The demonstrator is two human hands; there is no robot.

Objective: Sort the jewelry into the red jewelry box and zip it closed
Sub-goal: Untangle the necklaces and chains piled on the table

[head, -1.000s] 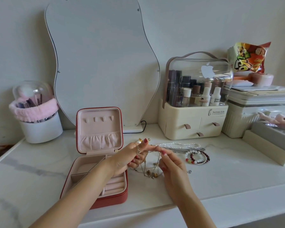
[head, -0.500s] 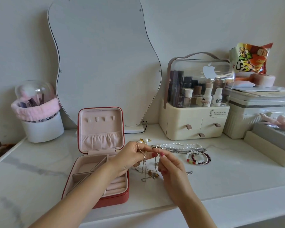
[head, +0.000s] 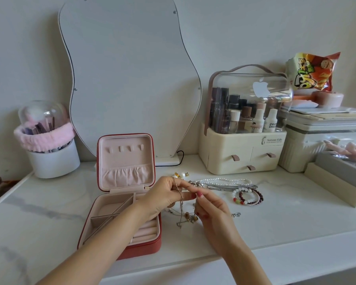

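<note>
Fingers [head: 186,187] of left hand [head: 164,197] and right hand [head: 211,207] curl tight, pinching thin chain necklace [head: 181,204] at frame center; chain dangles w/ charms to desk [head: 275,219]. Red jewelry box [head: 121,202] open, just left.

Open red jewelry box [head: 130,246] left of tangled chain necklace [head: 181,206]

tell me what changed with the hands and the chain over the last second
Both hands, left hand and right hand, dropped slightly toward the table, fingertips drawn closer together. They keep pinching the thin chain, which now hangs lower, with its charms reaching the tabletop. The red jewelry box stays open, and the pearl necklace and beaded bracelets lie unmoved.
</note>
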